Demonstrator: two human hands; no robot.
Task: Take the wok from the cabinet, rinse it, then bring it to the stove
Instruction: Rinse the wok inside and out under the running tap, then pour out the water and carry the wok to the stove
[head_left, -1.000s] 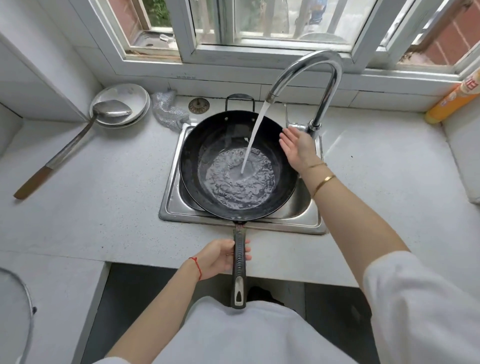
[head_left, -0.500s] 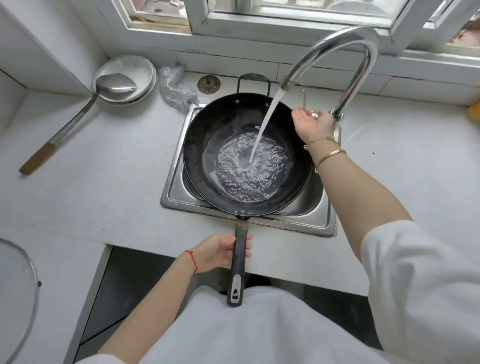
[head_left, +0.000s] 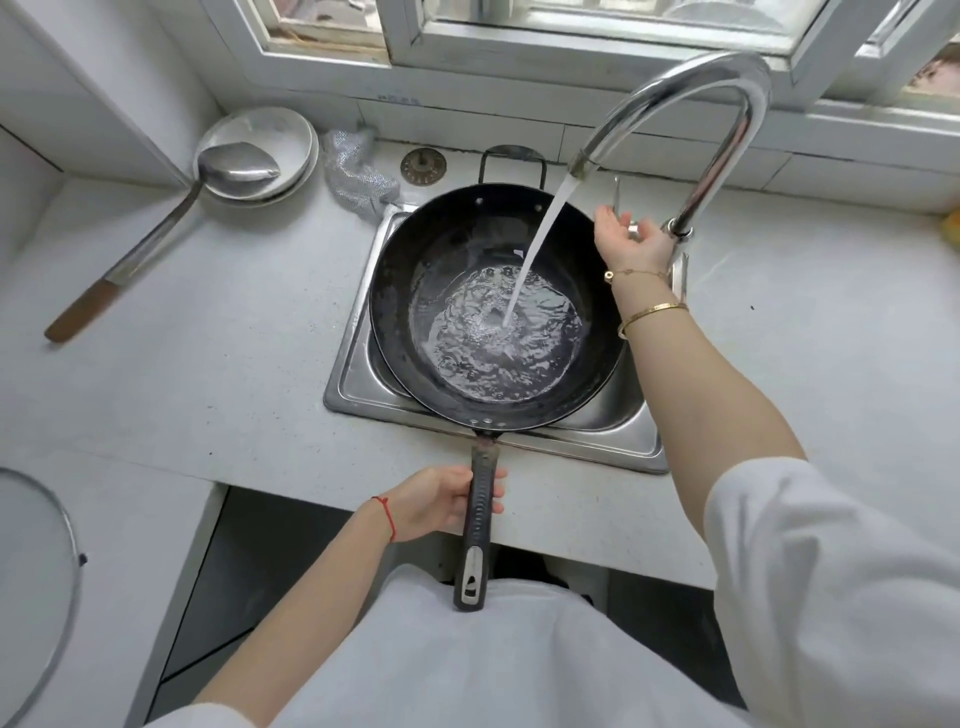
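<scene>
A black wok (head_left: 447, 249) rests across the steel sink (head_left: 358, 374), its long black handle (head_left: 479, 525) pointing toward me. My left hand (head_left: 441, 501) grips that handle near the counter edge. Water streams from the curved chrome faucet (head_left: 727, 104) into the wok and pools at its bottom. My right hand (head_left: 626, 236) reaches past the wok's right rim to the faucet's base, fingers curled around the tap lever there. The lever itself is mostly hidden by the hand.
A metal ladle (head_left: 156, 234) lies on the white counter at left, its bowl in stacked white dishes (head_left: 270, 135). A mesh scrubber (head_left: 356, 174) and a sink strainer (head_left: 423, 166) sit behind the sink. A glass lid (head_left: 36, 597) shows at the lower left.
My right hand has moved from over the wok's right rim back to the faucet base and closed on the lever. The water pool in the wok has grown. My left hand keeps holding the handle.
</scene>
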